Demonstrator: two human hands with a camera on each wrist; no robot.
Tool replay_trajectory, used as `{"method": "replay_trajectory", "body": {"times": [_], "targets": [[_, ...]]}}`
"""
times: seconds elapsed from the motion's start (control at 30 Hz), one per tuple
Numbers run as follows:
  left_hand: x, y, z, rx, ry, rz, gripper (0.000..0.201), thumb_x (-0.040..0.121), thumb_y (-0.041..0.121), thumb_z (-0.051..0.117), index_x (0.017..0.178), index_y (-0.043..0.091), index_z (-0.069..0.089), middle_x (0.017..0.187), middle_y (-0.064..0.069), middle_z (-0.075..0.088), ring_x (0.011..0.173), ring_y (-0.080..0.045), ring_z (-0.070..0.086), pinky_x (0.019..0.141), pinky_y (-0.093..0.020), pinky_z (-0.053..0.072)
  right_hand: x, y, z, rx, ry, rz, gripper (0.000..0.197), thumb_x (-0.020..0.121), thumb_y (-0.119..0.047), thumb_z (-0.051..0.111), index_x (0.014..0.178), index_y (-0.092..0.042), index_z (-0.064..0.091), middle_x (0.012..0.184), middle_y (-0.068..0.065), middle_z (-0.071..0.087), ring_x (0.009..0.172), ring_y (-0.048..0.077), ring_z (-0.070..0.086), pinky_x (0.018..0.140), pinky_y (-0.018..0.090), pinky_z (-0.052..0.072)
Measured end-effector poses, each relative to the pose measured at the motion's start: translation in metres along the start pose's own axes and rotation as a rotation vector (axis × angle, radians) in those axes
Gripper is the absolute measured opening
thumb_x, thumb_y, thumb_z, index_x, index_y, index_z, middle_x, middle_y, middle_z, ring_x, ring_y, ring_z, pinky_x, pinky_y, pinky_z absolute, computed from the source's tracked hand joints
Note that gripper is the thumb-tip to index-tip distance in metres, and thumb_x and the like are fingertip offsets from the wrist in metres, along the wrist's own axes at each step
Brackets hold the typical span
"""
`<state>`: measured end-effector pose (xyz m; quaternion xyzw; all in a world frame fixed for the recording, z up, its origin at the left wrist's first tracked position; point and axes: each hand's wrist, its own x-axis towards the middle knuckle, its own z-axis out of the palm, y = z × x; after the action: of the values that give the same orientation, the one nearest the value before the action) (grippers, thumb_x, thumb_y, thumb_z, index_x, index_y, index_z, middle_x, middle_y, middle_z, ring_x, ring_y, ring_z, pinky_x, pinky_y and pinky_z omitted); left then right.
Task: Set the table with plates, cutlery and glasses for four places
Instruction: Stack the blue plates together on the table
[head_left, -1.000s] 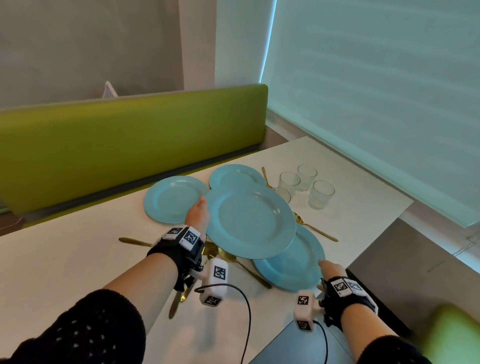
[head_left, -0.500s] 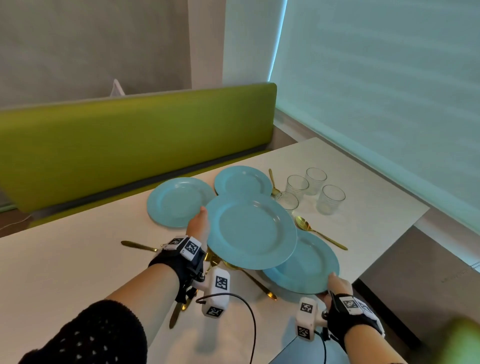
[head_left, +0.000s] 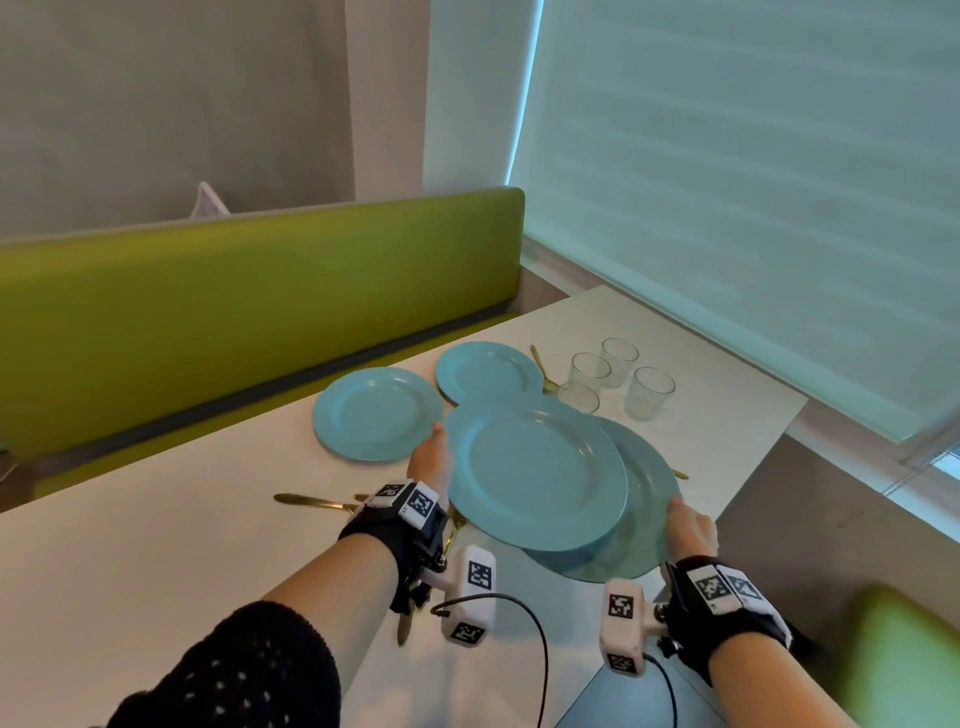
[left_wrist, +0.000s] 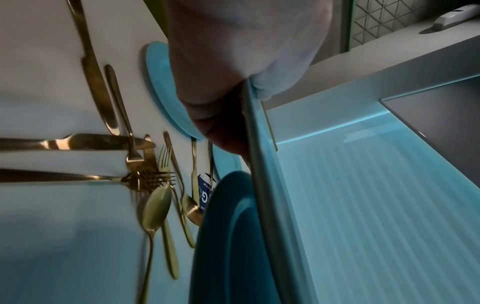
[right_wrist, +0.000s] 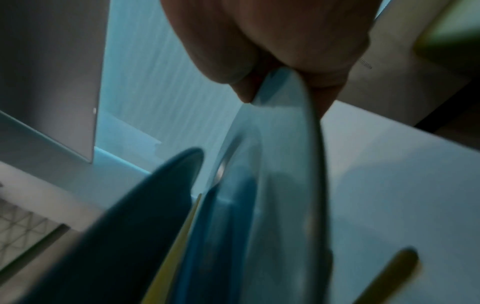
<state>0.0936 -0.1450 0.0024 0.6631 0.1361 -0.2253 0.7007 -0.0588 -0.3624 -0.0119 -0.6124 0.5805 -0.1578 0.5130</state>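
My left hand (head_left: 431, 460) pinches the left rim of a blue plate (head_left: 535, 475) held above the white table (head_left: 130, 545); the left wrist view shows thumb and fingers (left_wrist: 221, 115) clamped on its edge (left_wrist: 259, 164). My right hand (head_left: 688, 530) pinches the near right rim of a second blue plate (head_left: 652, 493), lifted partly under the first; the right wrist view shows this pinch (right_wrist: 280, 86). Two more blue plates (head_left: 376, 413) (head_left: 485, 371) lie flat further back. Several glasses (head_left: 649, 392) stand at the far right. Gold cutlery (left_wrist: 145, 174) lies heaped beneath my left wrist.
A green bench back (head_left: 234, 291) runs along the table's far side. The window blind (head_left: 753, 182) is on the right. The table's right edge (head_left: 753, 483) drops off beside the right plate. A gold knife (head_left: 311, 501) lies left of my left wrist.
My right hand has taken hold of the near plate's rim and lifted it off the table. The left hand's plate has moved slightly right, overlapping it more.
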Motion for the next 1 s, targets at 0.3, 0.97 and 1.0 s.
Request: {"method": "replay_trajectory", "body": {"times": [0.3,0.97,1.0], "targets": [[-0.003,0.001,-0.043,0.058,-0.011,0.091,0.049,0.1,0.038,0.026,0.131,0.009,0.051,0.135,-0.01,0.054,0.123,-0.032,0.051,0.108,-0.043,0.039,-0.06,-0.002,0.042,0.168,-0.092,0.0,0.056,0.097,-0.033,0.037,0.127,0.013,0.046,0.107,0.019,0.054,0.112,0.034,0.054,0.097,0.043,0.041],[0.133,0.024,-0.095,0.313,0.24,-0.109,0.05,0.097,0.036,0.037,0.122,-0.002,0.056,0.12,-0.02,0.061,0.105,-0.033,0.06,0.096,-0.038,0.049,-0.002,-0.081,0.165,0.156,-0.444,-0.143,0.035,0.094,-0.043,0.041,0.075,-0.024,0.065,0.1,0.01,0.07,0.101,0.033,0.063,0.093,0.057,0.048],[0.141,0.021,-0.103,0.411,0.248,-0.123,0.044,0.096,0.03,0.042,0.124,-0.001,0.055,0.124,-0.021,0.059,0.112,-0.034,0.059,0.097,-0.037,0.048,0.001,-0.086,0.169,0.142,-0.448,-0.148,0.036,0.094,-0.043,0.04,0.075,-0.025,0.064,0.099,0.011,0.07,0.1,0.033,0.063,0.093,0.057,0.048]]}}
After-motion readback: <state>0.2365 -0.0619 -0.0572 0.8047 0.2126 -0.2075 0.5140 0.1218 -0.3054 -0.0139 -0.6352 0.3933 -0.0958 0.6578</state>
